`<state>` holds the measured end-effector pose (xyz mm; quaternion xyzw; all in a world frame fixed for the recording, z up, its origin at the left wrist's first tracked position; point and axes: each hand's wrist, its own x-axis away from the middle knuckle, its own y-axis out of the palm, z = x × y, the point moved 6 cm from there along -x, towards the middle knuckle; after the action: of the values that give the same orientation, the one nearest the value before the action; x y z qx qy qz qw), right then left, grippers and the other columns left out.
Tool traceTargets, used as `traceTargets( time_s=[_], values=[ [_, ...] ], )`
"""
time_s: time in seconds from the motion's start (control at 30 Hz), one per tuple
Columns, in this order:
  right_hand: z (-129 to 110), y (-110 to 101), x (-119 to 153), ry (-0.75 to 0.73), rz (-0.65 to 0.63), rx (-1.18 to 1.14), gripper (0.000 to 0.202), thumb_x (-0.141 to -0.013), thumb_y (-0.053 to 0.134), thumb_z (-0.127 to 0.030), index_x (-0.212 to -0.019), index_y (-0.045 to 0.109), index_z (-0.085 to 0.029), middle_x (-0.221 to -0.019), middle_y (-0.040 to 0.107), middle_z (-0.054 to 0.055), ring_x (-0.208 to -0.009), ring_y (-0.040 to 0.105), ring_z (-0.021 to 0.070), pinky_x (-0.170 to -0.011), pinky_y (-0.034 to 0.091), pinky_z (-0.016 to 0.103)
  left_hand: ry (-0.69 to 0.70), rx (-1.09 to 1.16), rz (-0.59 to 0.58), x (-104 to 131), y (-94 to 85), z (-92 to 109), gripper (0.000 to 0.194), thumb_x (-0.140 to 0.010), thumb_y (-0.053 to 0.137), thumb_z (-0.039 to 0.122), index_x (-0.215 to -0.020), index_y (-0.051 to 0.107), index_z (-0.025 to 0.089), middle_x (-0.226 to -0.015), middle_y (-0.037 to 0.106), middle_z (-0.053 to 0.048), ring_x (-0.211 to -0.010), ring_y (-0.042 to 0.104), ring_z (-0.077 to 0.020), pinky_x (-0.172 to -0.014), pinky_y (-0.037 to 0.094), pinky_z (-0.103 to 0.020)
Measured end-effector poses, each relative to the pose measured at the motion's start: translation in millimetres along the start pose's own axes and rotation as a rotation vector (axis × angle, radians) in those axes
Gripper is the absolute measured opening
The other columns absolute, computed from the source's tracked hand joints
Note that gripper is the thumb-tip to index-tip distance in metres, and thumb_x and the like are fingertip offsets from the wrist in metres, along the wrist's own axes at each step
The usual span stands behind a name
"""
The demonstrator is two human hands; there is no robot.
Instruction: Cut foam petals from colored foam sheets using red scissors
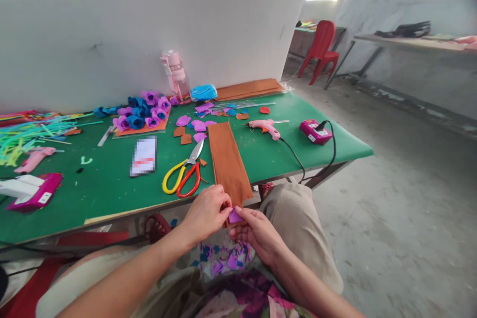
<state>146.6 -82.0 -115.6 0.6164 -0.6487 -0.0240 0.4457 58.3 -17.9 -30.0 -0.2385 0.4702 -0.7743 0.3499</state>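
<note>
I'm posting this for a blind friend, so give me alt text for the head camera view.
The left hand and right hand hold a small purple piece at the near end of a brown strip overhanging a green table. Scissors lie left of the strip, a pink glue gun right of it, and purple and blue flowers farther back left.

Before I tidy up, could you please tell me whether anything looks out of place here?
Purple and blue scraps lie scattered low between the legs, off the green table, which looks untidy.
</note>
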Motion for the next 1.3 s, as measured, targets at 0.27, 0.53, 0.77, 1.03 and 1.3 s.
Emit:
traceTargets(
  time_s=[0.27, 0.53, 0.77, 1.03, 1.3],
  values=[
    [0.5, 0.5, -1.8, 0.002, -0.011, -0.009, 0.036, -0.064, 0.075, -0.046, -0.072, 0.063, -0.012, -0.057, 0.066, 0.004, -0.046, 0.061, 0.0128, -0.052, 0.049, 0.024, -0.021, 0.052, -0.046, 0.8, 0.9, -1.8, 0.014, -0.079, 0.052, 0.016, -0.069, 0.062, 0.018, -0.074, 0.056, -0.002, -0.075, 0.053, -0.0151, -0.062, 0.037, -0.025],
    [4.4, -1.0, -4.3, 0.006, -0.047, 0.017, 0.037, -0.06, 0.079, -0.043, -0.072, 0.065, -0.011, -0.059, 0.067, 0.003, -0.05, 0.063, 0.0118, -0.054, 0.049, 0.022, 0.036, 0.041, -0.056, 0.2, -3.4, -0.4, 0.014, -0.081, 0.052, 0.015, -0.07, 0.061, 0.016, -0.075, 0.056, -0.001, -0.076, 0.052, -0.014, -0.063, 0.037, -0.024],
    [5.5, -0.7, -4.2, 0.006, -0.039, 0.027, 0.038, -0.057, 0.081, -0.041, -0.074, 0.067, -0.011, -0.063, 0.068, 0.003, -0.051, 0.063, 0.0101, -0.054, 0.048, 0.02, 0.046, 0.007, -0.056, 1.8, 2.3, -0.6, 0.013, -0.081, 0.055, 0.016, -0.07, 0.061, 0.017, -0.075, 0.057, -0.001, -0.075, 0.052, -0.0142, -0.063, 0.038, -0.024],
    [5.5, -6.9, -4.2, 0.012, 0.035, 0.091, 0.036, -0.057, 0.081, -0.042, -0.069, 0.062, -0.013, -0.055, 0.066, 0.004, -0.049, 0.061, 0.0112, -0.052, 0.045, 0.021, -0.195, -0.562, 0.217, 5.0, -59.3, -35.6, 0.02, -0.088, 0.047, 0.027, -0.095, 0.057, 0.012, -0.095, 0.057, -0.014, -0.094, 0.054, -0.0283, -0.079, 0.043, -0.037],
    [-0.5, -21.6, -0.6, -0.113, 0.176, -0.023, 0.03, -0.051, 0.084, -0.034, -0.067, 0.066, -0.015, -0.062, 0.064, -0.002, -0.057, 0.056, 0.0085, -0.062, 0.044, 0.021, -0.452, -0.566, -0.012, 13.7, -58.9, -86.2, 0.029, -0.08, 0.041, 0.019, -0.109, 0.045, 0.013, -0.09, 0.065, -0.013, -0.08, 0.064, -0.0265, -0.062, 0.044, -0.031]
  ],
)
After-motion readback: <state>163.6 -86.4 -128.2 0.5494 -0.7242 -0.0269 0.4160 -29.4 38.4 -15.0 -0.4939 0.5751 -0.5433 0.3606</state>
